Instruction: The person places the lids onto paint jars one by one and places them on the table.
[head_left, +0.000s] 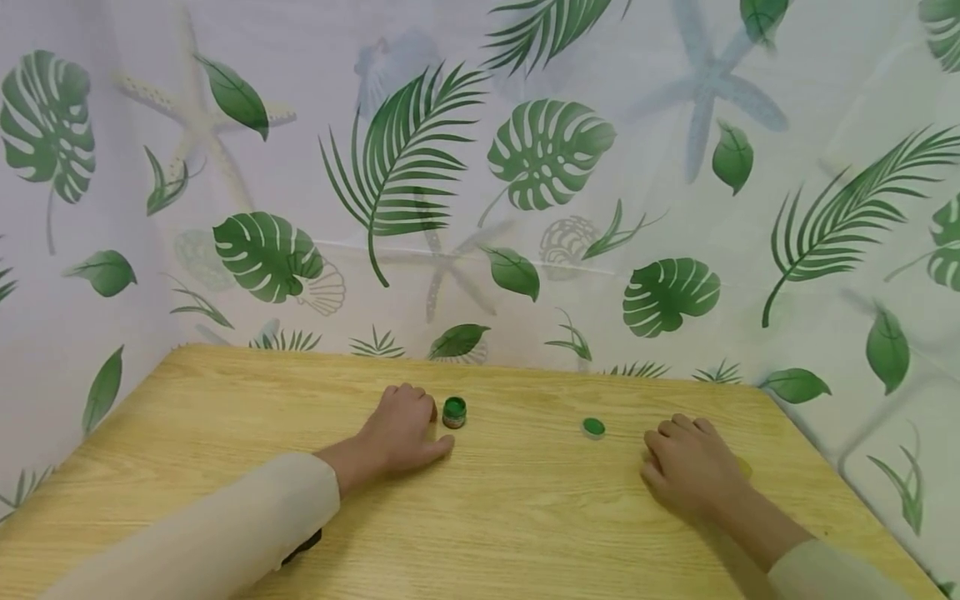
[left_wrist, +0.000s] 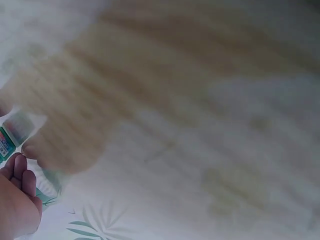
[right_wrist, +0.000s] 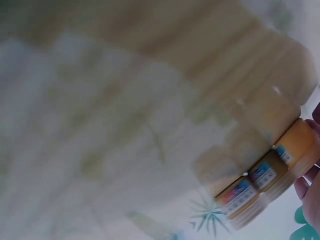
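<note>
My left hand (head_left: 397, 429) rests on the wooden table, thumb out and fingers bent, just left of a small green paint jar (head_left: 453, 412). In the left wrist view the jar (left_wrist: 6, 146) appears at the left edge, close to the curled fingers (left_wrist: 27, 182). My right hand (head_left: 690, 467) rests on the table with loosely bent fingers; I see no thing held in it. A yellow item (head_left: 744, 468) peeks out on its right, mostly hidden. The right wrist view shows a row of yellow, brown and orange paint jars (right_wrist: 267, 172), the orange one (right_wrist: 296, 144) closest to the fingers.
A flat round green-topped piece (head_left: 593, 428) with a pale rim lies between the hands, nearer the right one. The table (head_left: 517, 508) meets a leaf-patterned sheet (head_left: 450, 292) at its far edge. Blurred reflections fill much of both wrist views.
</note>
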